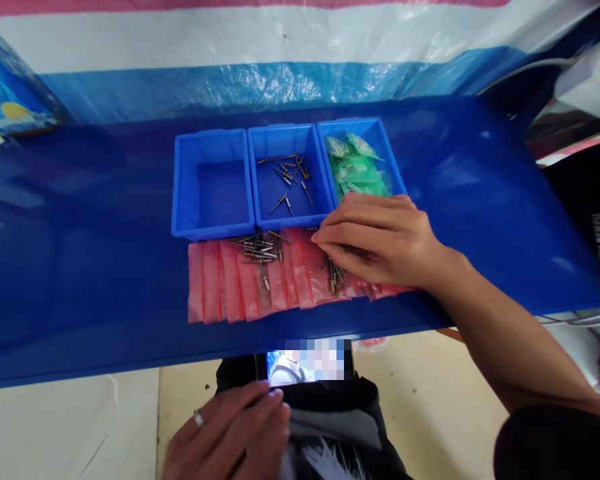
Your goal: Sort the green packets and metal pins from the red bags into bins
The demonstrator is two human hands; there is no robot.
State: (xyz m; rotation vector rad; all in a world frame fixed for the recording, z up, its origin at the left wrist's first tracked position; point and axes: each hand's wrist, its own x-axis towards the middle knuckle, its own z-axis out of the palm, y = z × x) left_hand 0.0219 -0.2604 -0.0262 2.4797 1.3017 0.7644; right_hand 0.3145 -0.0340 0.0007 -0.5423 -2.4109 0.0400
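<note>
My right hand [380, 237] is over a row of overlapping pink plastic bags [237, 287], in front of the blue bins. Its thumb and fingertips are pinched together; whatever is between them is hidden or too small to name. Small metal blind rivets [257, 250] lie in a pile on the bags, and a second bunch of rivets [336, 279] pokes out below my right hand. Down by my lap, my left hand [230, 433], a ring on one finger, has its fingers stretched out, close to a lit phone [305, 363]. No held object shows in it.
Three blue bins stand side by side on the blue tabletop [80, 267]: a bare left bin [213, 230], a middle bin [293, 220] with several rivets, and a right bin [387, 157] with green plastic bags [357, 167]. A striped sheet [280, 40] hangs behind. Dark fabric lies at the right.
</note>
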